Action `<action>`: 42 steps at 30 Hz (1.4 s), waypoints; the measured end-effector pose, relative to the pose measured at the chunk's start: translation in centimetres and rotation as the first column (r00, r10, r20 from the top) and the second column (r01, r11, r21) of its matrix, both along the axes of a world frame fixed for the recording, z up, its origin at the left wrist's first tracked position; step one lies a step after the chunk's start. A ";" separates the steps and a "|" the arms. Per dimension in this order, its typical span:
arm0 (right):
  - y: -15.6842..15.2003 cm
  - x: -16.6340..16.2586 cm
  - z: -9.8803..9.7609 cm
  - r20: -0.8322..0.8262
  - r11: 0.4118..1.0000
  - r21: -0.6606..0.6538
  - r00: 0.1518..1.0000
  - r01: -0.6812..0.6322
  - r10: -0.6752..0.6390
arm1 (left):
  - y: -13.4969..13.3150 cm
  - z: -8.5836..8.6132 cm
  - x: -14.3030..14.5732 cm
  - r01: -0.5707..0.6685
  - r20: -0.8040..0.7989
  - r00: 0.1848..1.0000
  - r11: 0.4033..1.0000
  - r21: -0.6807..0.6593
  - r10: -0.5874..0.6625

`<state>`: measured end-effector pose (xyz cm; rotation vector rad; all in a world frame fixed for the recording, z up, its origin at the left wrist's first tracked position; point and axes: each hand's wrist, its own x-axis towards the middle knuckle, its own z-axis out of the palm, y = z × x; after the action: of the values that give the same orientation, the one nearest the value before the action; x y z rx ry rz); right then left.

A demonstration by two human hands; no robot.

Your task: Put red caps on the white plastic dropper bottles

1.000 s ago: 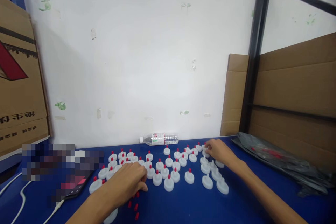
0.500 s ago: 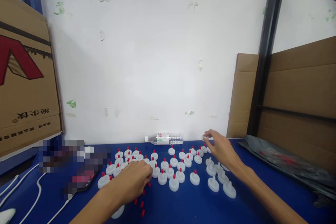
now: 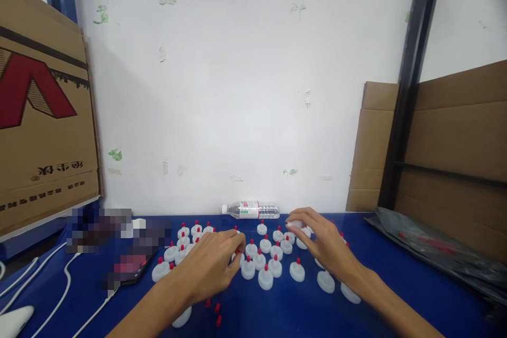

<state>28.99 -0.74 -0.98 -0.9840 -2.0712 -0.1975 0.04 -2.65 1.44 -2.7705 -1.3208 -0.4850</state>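
Note:
My left hand [image 3: 216, 259] is closed in a pinch above the left-hand group of caps. A trace of red shows at its fingertips, apparently a small red tip, mostly covered by the fingers. My right hand [image 3: 319, 235] pinches a white plastic cap [image 3: 293, 225] between thumb and fingers, over the back of the group. Many round white caps with red tips [image 3: 265, 278] stand upright on the blue table. Under my right wrist are white caps whose tops are partly hidden [image 3: 325, 281]. Several loose red tips [image 3: 217, 308] lie near my left wrist, beside another white cap [image 3: 182, 317].
A clear bottle [image 3: 250, 209] lies against the wall. Phones and white cables [image 3: 68, 280] occupy the left side of the table [image 3: 293, 317]. Cardboard boxes [image 3: 43, 132] stand at both sides, and a dark plastic bag [image 3: 431, 248] lies along the right edge.
My left hand has lifted from the loose red tips and moved right and slightly forward. My right hand has come left towards the middle, carrying the white cap. The view has shifted slightly.

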 end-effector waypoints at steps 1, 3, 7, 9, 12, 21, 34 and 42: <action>-0.2 -0.4 -0.3 0.014 0.999 0.000 0.999 -0.034 0.034 | 0.0 -0.1 0.2 0.022 0.020 1.000 1.000 0.021 -0.022; -0.6 -1.3 -0.9 0.039 0.997 -0.001 0.996 -0.083 0.082 | 0.1 -0.7 0.5 0.068 0.041 0.997 0.996 0.064 -0.071; -1.4 -2.7 -1.6 0.070 0.989 0.034 0.988 -0.141 0.138 | 0.5 -2.1 1.1 0.125 0.067 0.989 0.984 0.129 -0.135; -1.7 -3.2 -1.8 0.067 0.984 0.067 0.985 -0.162 0.158 | 0.4 -2.6 1.4 0.132 0.106 0.983 0.976 0.176 -0.152; -1.9 -3.6 -2.1 0.065 0.973 0.093 0.977 -0.210 0.204 | 0.0 -3.1 1.9 0.139 0.179 0.965 0.955 0.261 -0.190; -2.9 -3.9 -1.9 0.071 0.971 -0.008 0.969 -0.237 0.237 | -1.1 -4.1 2.5 0.176 0.290 0.916 0.926 0.334 -0.279; -2.6 -4.1 -3.3 0.050 0.973 0.037 0.972 -0.229 0.228 | -0.9 -4.8 3.4 0.087 0.514 0.829 0.959 0.270 -0.220; -2.8 -4.2 -3.2 -0.040 0.949 0.211 0.968 -0.234 0.248 | -1.3 -3.4 4.0 0.149 0.791 0.587 0.937 -0.315 0.172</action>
<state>24.84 -3.55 -4.14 -0.5989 -2.0423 -0.2425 4.02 -3.92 -1.96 -2.8719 -1.6737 -1.8913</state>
